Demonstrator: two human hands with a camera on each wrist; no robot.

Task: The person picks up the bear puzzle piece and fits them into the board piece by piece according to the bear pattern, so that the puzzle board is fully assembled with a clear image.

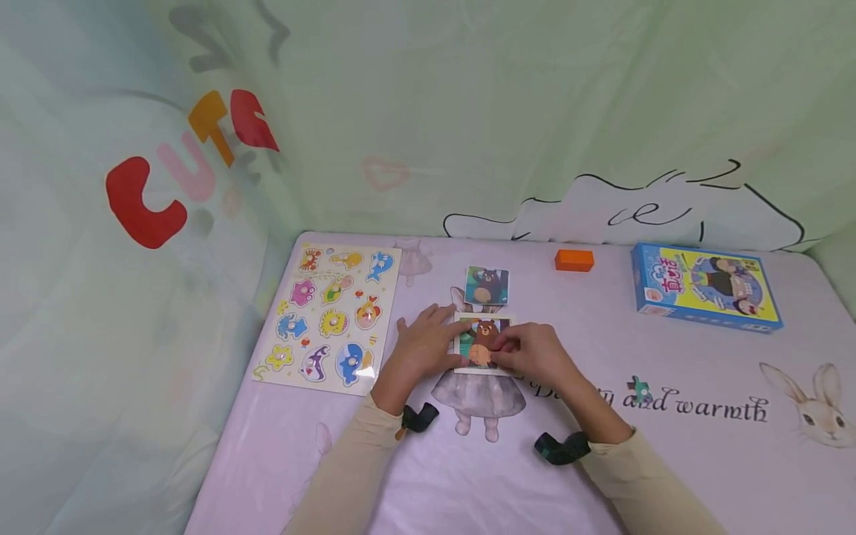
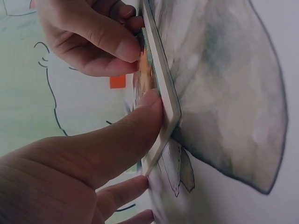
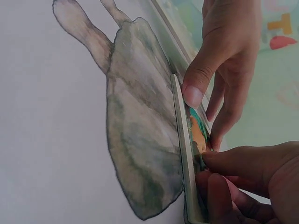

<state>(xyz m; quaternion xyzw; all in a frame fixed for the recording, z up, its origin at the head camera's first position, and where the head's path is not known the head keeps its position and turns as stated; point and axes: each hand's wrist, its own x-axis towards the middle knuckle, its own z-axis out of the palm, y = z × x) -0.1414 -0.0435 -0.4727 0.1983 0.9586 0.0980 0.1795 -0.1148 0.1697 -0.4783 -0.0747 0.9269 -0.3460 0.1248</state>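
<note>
A small bear jigsaw puzzle [image 1: 483, 354] lies in a pale frame tray [image 1: 460, 364] in front of the person. The left hand [image 1: 423, 343] rests spread at the tray's left side, its thumb [image 2: 145, 105] pressing the near edge. In the left wrist view its other fingers touch the edge and the table. At the puzzle's right side, the right hand [image 1: 533, 352] pinches a dark green puzzle piece [image 3: 198, 162] between thumb and finger; the piece is mostly hidden by the fingers. Behind the tray lies a bear picture card [image 1: 487, 286].
A sea-animal knob puzzle board [image 1: 328, 319] lies at left. An orange block [image 1: 574, 260] and a blue-and-yellow box [image 1: 709, 288] are at the back right. One loose green puzzle piece [image 1: 640, 389] lies right of the right forearm, on the printed cloth [image 1: 468, 475].
</note>
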